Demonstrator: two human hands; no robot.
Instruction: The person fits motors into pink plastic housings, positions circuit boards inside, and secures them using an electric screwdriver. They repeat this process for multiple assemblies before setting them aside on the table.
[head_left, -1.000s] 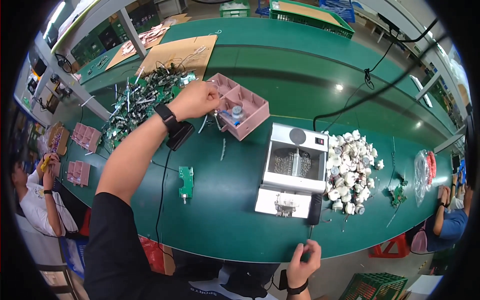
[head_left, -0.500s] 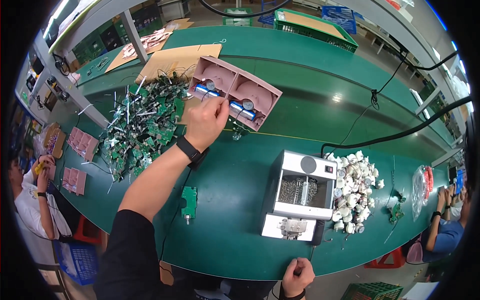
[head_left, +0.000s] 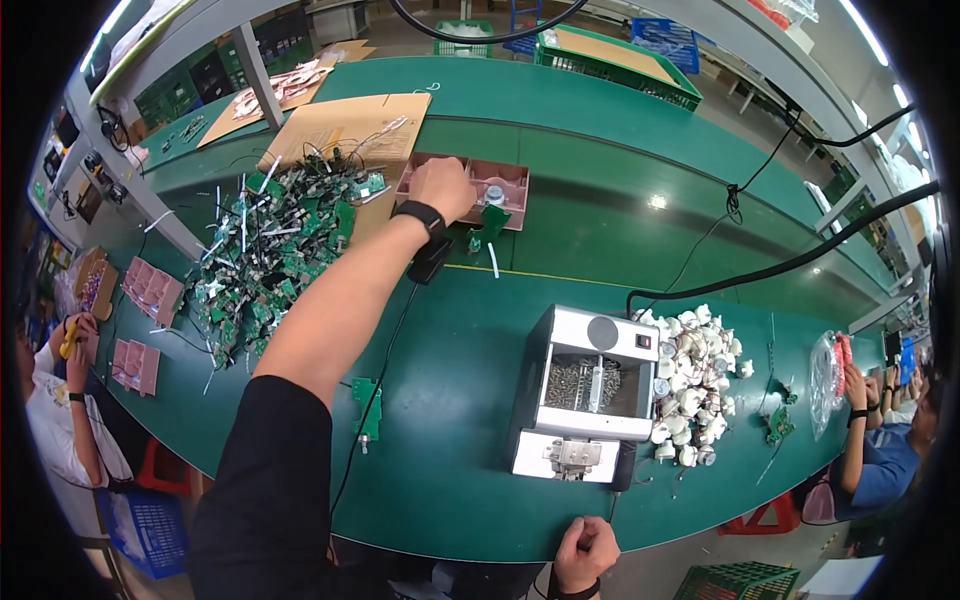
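Note:
At the far side of the bench, my left hand [head_left: 443, 188] is closed on a pink plastic housing [head_left: 513, 203] with compartments; the fingertips are hidden behind the hand. A round metal part [head_left: 494, 195] shows inside the right compartment. Against the housing's near edge hangs a green circuit board [head_left: 489, 230] with a white strip below it. My right hand [head_left: 587, 553] rests at the bench's front edge, fingers curled in, with nothing visible in it. A single green board [head_left: 367, 408] lies on the bench beside my left forearm.
A heap of circuit boards [head_left: 275, 250] lies left, before cardboard [head_left: 350, 130]. Right of centre stands a screw feeder [head_left: 585, 390], beside a pile of white parts [head_left: 695, 385]. A black cable [head_left: 780, 250] arches overhead. People work at both sides, near pink housings [head_left: 152, 290] and plastic bags [head_left: 824, 380].
My left hand has carried the pink housing away from me and turned it straighter; it was tilted and nearer before. The board at its edge now shows more. My right hand stays curled.

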